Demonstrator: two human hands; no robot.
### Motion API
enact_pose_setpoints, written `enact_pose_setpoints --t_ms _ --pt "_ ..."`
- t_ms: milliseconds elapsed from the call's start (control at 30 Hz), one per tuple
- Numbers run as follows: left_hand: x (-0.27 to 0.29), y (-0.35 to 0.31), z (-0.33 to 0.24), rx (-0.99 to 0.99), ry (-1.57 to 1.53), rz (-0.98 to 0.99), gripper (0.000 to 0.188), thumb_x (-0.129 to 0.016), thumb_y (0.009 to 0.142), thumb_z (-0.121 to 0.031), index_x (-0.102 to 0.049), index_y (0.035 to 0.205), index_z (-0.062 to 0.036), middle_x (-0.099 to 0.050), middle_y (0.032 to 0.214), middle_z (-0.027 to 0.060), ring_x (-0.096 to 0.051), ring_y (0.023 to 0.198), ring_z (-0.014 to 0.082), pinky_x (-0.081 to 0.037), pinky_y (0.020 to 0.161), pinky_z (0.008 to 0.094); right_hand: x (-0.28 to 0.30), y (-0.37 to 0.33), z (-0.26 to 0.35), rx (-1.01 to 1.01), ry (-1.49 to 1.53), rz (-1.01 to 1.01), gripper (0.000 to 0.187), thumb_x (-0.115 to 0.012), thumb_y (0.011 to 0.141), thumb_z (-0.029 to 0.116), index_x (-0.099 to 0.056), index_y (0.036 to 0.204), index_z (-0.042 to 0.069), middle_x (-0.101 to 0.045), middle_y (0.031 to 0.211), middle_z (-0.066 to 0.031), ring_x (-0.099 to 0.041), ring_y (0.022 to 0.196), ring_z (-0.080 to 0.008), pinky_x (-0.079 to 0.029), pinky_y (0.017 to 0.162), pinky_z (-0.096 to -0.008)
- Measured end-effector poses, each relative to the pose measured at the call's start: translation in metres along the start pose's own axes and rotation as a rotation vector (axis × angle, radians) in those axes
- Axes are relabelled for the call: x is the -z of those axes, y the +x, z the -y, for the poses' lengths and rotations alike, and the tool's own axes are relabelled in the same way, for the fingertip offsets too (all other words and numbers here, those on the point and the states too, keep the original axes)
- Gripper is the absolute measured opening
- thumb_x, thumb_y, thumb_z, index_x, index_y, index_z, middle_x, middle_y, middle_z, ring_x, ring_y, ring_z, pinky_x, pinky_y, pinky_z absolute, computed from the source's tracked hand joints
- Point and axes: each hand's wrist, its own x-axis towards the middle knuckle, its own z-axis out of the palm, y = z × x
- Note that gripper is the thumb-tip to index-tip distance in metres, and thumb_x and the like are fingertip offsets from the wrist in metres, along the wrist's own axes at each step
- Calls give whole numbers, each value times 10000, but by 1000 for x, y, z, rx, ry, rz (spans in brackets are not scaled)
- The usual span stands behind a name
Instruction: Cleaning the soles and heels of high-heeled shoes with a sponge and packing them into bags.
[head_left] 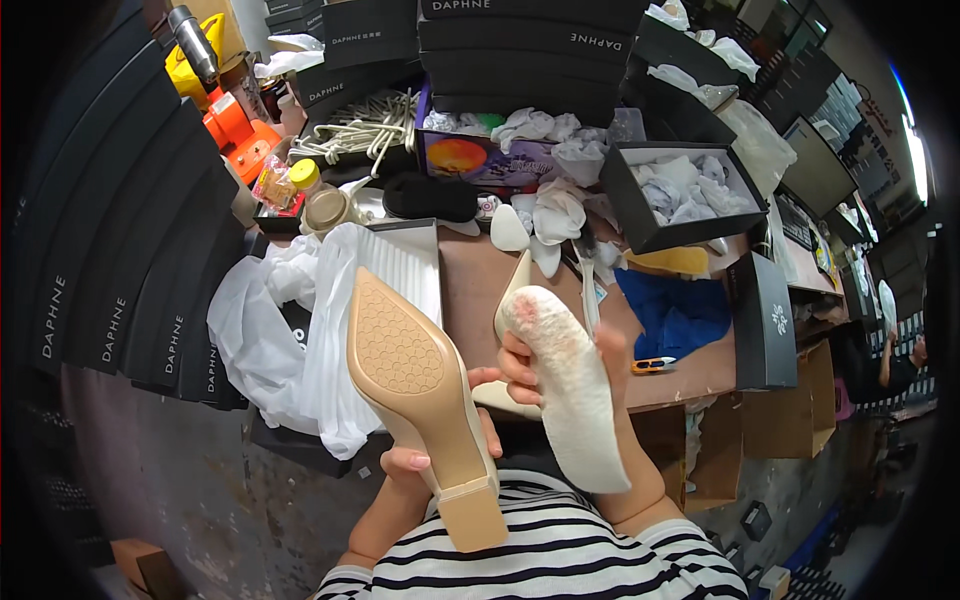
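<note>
My left hand (425, 465) grips a beige block-heeled shoe (437, 415) by its waist. The shoe's patterned sole faces up, with the pointed toe away from me and the heel near my striped top. In my right hand (522, 370) is a long white fleecy pad (570, 390), held upright with my fingers wrapped round its edge. Its top end has a pinkish, dirty stain. Behind the pad lies a cream pointed shoe (513, 285) on the table, partly hidden by my right hand and the pad.
White tissue (345, 330) spills over an open shoe box left of the shoe. To the right lie a blue cloth (680, 312), an orange cutter (654, 366) and a white-handled brush (588, 280). Tall stacks of black boxes (120, 250) stand at left and at the back (525, 60).
</note>
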Motion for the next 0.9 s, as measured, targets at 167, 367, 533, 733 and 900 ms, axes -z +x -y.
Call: enact_pose_setpoints --t_ms 167,367,533,733,900 --pt "-4 0 -16 -198 147 104 908 -600 540 -352 -355 1320 42 -337 1349 293 -586 624 294 -521 530 327 -2 2 -5 -36 -513 -17 364 -605 836 249 -472 1083 16 -520 862 -45 -525 745 -91 -443 656 -206" --pt "3 -4 -35 -17 171 -85 909 -535 480 -427 -461 1226 86 -534 922 250 -588 616 283 -490 636 321 -12 0 -18 -254 -527 11 505 -536 866 344 -443 1180 -39 -566 889 -108 -574 745 -147 -493 606 -243" --pt "5 -8 -43 105 198 -16 916 -564 488 -293 -349 1289 95 -549 1031 235 -620 752 288 -474 776 337 7 -5 -18 -352 -521 101 622 -676 783 184 -353 1281 1 -516 1095 -125 -587 892 -181 -543 750 -341" --pt "-3 -9 -38 110 -79 -60 870 -554 539 -309 -348 1282 94 -517 1127 262 -629 775 321 -521 702 365 20 -17 -11 -422 -412 -113 573 -668 795 118 -362 1270 27 -537 1075 -113 -585 875 -162 -533 814 -374" --pt "5 1 -30 20 -155 -87 803 -533 606 -302 -341 1289 73 -465 1253 219 -610 702 334 -530 610 386 32 -25 -23 -188 -303 -103 519 -652 809 91 -366 1242 61 -533 1057 -108 -575 906 -182 -536 809 -382"
